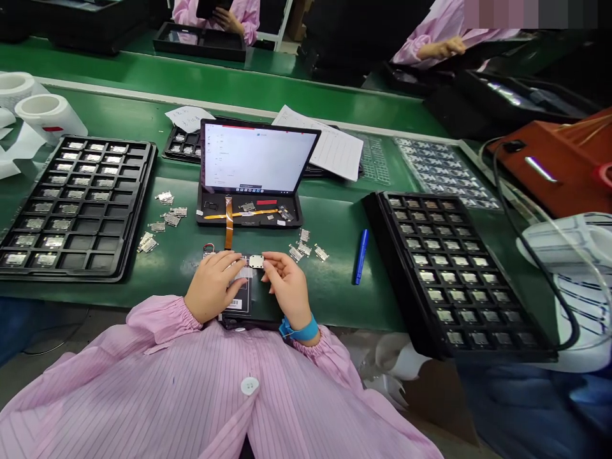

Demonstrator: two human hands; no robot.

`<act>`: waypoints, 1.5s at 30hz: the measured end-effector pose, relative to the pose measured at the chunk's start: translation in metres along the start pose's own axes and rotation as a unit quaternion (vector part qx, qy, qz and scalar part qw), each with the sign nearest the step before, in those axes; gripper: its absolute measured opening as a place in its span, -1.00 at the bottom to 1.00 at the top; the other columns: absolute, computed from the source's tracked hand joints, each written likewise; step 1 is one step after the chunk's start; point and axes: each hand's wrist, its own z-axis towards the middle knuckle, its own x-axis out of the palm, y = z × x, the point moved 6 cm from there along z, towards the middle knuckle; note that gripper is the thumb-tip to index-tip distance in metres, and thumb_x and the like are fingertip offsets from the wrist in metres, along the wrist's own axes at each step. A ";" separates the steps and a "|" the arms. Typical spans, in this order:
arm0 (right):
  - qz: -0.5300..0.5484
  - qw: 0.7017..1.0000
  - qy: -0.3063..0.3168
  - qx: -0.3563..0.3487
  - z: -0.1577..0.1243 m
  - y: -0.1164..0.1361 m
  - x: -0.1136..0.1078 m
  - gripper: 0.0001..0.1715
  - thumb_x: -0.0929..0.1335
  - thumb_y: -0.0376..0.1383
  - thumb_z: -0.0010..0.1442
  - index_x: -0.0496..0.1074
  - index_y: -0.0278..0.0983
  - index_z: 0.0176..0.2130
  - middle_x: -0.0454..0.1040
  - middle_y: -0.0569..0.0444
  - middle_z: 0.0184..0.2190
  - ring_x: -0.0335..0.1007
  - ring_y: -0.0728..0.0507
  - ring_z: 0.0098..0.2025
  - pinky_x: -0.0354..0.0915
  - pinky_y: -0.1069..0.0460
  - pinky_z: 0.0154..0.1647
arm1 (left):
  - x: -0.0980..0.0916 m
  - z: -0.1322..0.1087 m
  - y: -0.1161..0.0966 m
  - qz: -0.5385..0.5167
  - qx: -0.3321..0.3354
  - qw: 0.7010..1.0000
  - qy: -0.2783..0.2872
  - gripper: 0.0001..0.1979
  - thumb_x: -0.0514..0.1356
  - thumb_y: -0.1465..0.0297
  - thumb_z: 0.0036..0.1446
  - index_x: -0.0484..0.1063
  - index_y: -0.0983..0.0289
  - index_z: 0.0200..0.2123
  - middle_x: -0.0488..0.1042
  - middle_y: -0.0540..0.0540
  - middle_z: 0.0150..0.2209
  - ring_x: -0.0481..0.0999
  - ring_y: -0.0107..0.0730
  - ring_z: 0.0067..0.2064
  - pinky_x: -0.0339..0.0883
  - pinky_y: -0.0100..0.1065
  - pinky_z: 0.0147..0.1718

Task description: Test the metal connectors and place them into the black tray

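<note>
My right hand (291, 288), with a blue band at its wrist, pinches a small silver shielded circuit board (256, 261) between thumb and forefinger. My left hand (214, 288) lies with fingers stretched over a black flat battery-like pack (243, 301) with a printed label; what is under its fingers is hidden. An orange-brown flex cable (229, 223) runs from beside the left hand up to a lit display screen (258, 156), which leans upright in a black tray (248, 218). Loose small boards (171, 218) lie left of the tray, and several more (304, 245) lie right of it.
Black compartment trays of boards stand at left (71, 210) and right (459, 274). A blue marker (361, 257) lies by the right tray. Paper sheets (329, 143) lie behind the screen, white rolls (50, 115) at far left. Co-workers' hands (442, 48) show across the bench.
</note>
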 end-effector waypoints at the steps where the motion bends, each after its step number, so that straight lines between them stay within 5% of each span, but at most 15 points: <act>1: -0.001 1.000 0.001 0.000 0.000 0.000 0.000 -0.62 0.37 -0.11 0.17 0.41 -0.30 -0.09 0.48 0.02 -0.31 0.38 -0.02 -0.47 0.19 0.16 -0.71 | 0.000 0.000 0.000 -0.001 -0.001 1.000 0.001 -0.71 0.14 0.35 0.28 0.42 0.25 0.05 0.50 0.17 0.06 0.42 -0.12 0.12 0.27 -0.03 0.07; 45: -0.003 1.000 -0.016 0.005 0.000 0.002 -0.001 -0.64 0.37 -0.12 0.15 0.42 -0.29 -0.12 0.45 0.08 -0.41 0.34 0.00 -0.50 0.23 0.16 -0.71 | -0.001 0.000 0.001 -0.013 0.001 1.000 0.001 -0.70 0.15 0.36 0.27 0.42 0.26 0.05 0.50 0.18 0.07 0.42 -0.09 0.13 0.32 0.01 0.08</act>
